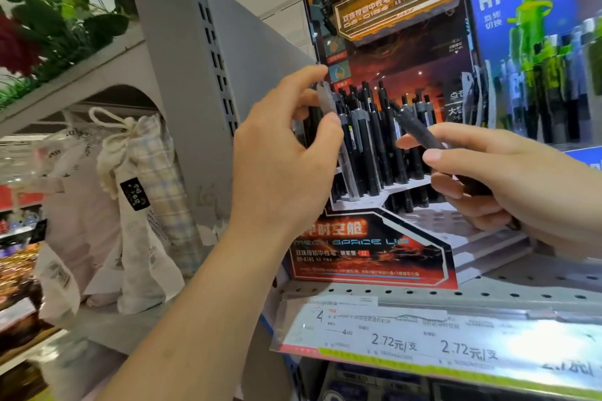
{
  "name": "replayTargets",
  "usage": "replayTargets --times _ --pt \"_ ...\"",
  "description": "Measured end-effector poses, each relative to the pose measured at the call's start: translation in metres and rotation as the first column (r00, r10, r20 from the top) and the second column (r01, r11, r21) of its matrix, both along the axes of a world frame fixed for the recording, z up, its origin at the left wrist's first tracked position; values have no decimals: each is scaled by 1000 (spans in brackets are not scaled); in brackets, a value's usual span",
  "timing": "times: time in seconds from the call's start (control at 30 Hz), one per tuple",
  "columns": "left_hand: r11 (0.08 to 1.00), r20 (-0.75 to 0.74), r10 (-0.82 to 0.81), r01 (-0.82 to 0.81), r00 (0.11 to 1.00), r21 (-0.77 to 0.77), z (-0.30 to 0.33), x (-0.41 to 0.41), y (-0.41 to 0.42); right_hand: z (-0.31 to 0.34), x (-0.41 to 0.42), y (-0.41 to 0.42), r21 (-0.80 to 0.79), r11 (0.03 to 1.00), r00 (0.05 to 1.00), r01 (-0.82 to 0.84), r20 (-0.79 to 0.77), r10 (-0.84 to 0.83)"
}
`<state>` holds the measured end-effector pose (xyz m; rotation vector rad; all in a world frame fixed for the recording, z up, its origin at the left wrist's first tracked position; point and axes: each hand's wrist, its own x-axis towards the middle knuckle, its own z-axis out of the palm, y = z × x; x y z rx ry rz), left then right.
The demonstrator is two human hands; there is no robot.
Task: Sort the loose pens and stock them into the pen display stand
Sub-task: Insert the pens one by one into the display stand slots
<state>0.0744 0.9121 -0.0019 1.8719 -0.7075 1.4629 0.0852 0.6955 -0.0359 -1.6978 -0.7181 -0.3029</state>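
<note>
While the left hand (280, 153) pinches a grey pen (329, 104) in the stand (371, 247), the right hand (508, 179) grips a black pen (423, 132), which likely needs a free slot next.

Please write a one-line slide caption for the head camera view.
Left hand pinches a pen at the display stand; right hand holds another black pen.
</note>
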Motion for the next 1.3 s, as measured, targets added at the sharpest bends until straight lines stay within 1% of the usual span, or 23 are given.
replayTargets --times 0.13,0.2,0.27,0.37,0.47,0.53,0.6,0.7,0.73,0.83,0.9,0.93,1.03,1.13,1.17,1.3 --pt "982 -82 157 -147 984 118 2 7 3 1 2 3 4 999 999 -41 -14 41" --pt "965 -101 202 -181 974 187 -1 11 4 0 2 4 -5 1000 1000 -11 21 12" --pt "957 -114 219 -191 969 218 -4 16 7 0 3 4 -9 998 993 66 101 -65" --pt "952 -101 237 -210 966 224 -7 24 10 0 3 3 41 985 969 167 178 -171" --pt "941 -97 260 -230 961 249 -6 27 8 4 -1 6 94 979 960 182 199 -198" --pt "934 -99 274 -240 957 266 -4 28 7 6 -4 10 83 978 956 191 208 -205" --pt "945 -108 242 -209 964 250 -3 29 5 8 -8 12 63 977 954 205 209 -214" --pt "981 -151 112 -85 982 175 -4 27 0 9 -12 14 61 972 948 226 214 -234" --pt "984 -153 95 -69 984 165 -6 26 -2 10 -13 14 63 969 944 239 218 -247" --pt "989 -65 81 -72 995 133 -15 25 -1 9 -11 11 39 961 930 274 245 -275" --pt "994 5 93 -93 996 60 -28 25 2 9 -9 9 0 955 920 295 268 -284" --pt "993 13 111 -112 994 32 -37 24 3 9 -8 8 -3 958 921 288 276 -276" --pt "992 -31 124 -124 992 9 -61 22 2 17 -6 9 12 960 906 279 329 -267" --pt "993 -76 109 -112 991 -37 -68 24 2 29 -3 16 157 968 895 195 375 -241" --pt "993 -100 104 -110 989 -51 -68 25 3 32 -1 18 174 968 885 183 400 -239" --pt "993 -179 75 -90 981 -78 -72 32 6 41 6 28 114 956 809 270 512 -289"
